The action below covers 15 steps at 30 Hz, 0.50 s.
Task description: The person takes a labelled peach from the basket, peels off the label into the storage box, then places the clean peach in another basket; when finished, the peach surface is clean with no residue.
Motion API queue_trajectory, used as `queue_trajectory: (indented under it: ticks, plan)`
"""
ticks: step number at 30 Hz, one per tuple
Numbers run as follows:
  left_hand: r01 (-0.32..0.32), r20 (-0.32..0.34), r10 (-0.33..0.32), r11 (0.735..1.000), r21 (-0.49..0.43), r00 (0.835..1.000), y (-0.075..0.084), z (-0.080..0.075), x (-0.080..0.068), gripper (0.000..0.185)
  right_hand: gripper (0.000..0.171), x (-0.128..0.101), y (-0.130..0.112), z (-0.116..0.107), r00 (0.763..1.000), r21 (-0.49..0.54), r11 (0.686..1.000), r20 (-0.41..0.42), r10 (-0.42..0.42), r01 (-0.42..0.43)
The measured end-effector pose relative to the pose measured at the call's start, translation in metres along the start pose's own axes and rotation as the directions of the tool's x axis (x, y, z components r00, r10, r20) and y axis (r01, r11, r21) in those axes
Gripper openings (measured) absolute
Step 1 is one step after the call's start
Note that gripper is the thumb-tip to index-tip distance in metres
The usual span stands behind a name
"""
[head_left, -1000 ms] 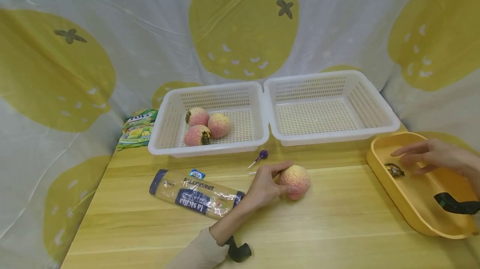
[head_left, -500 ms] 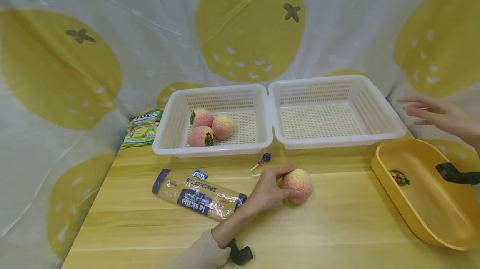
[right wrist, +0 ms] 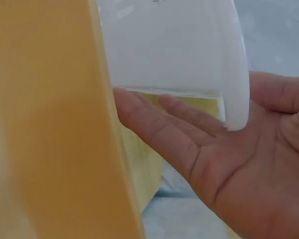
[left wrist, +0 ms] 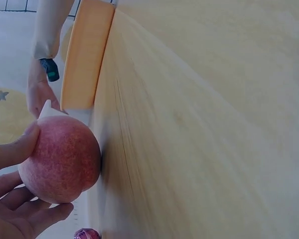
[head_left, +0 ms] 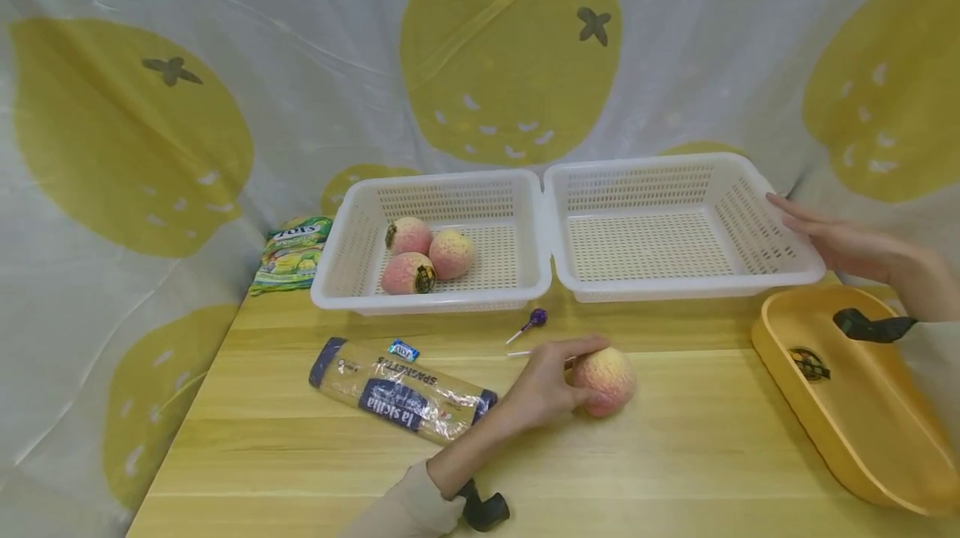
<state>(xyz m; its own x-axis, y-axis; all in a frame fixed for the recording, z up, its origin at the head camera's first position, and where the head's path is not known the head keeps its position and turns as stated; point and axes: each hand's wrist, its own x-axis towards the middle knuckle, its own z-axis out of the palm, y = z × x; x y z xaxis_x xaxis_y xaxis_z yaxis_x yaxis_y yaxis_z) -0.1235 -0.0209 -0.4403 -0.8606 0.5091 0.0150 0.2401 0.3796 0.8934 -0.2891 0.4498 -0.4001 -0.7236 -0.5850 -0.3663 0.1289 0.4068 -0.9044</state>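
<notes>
A long light wooden table (head_left: pixel 675 446) holds everything. At the back stand two white plastic baskets with little holes, side by side. The right white basket (head_left: pixel 678 271) has the right hand (head_left: pixel 843 242) at its outer end, fingers (head_left: pixel 795 217) straight and flat beside the rim; the right wrist view shows the open palm (right wrist: pixel 229 164) just under the basket's white edge. The left white basket (head_left: pixel 427 298) holds three pink and yellow peaches (head_left: pixel 427 253), well away from both hands. A yellow plastic tray (head_left: pixel 847 430) lies just below the right hand. A clear long bag of spaghetti with a blue label (head_left: pixel 401 392) lies just left of the left hand (head_left: pixel 543 388). A green snack bag (head_left: pixel 292 251) leans by the curtain. The left hand's fingers curl round one round pink and yellow peach (head_left: pixel 606 380), which sits on the table; the thumb (left wrist: pixel 20 147) lies on top and the fingers below. A small purple lollipop (head_left: pixel 534 321) lies just beyond those fingers.
</notes>
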Motion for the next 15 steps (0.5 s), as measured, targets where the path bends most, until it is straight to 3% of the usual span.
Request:
queue_trajectory:
  ticks: [3, 6, 8, 11, 15]
  plan:
    - [-0.022, 0.010, 0.022, 0.999, 0.031, 1.000, 0.003, -0.001, 0.001, 0.065, 0.061, -0.001, 0.009, -0.005, 0.997, 0.107, 0.992, 0.042, -0.069, 0.064]
    - [-0.047, 0.004, 0.047, 0.999, -0.014, 0.999, 0.013, -0.010, 0.005, 0.065, 0.065, -0.001, 0.016, -0.006, 0.987, 0.241, 0.964, 0.079, -0.139, 0.116]
    - [-0.071, -0.010, 0.071, 0.995, -0.069, 0.997, 0.025, -0.023, 0.011, 0.066, 0.066, 0.000, 0.019, -0.006, 0.983, 0.304, 0.944, 0.087, -0.164, 0.131]
    - [-0.120, -0.082, 0.110, 0.984, -0.129, 0.991, 0.044, -0.049, 0.027, 0.066, 0.066, 0.000, 0.021, -0.005, 0.982, 0.306, 0.942, 0.079, -0.171, 0.139]
    - [-0.169, -0.177, 0.143, 0.975, -0.143, 0.974, 0.053, -0.083, 0.060, 0.062, 0.067, 0.001, 0.021, -0.005, 0.982, 0.297, 0.943, 0.068, -0.175, 0.147]
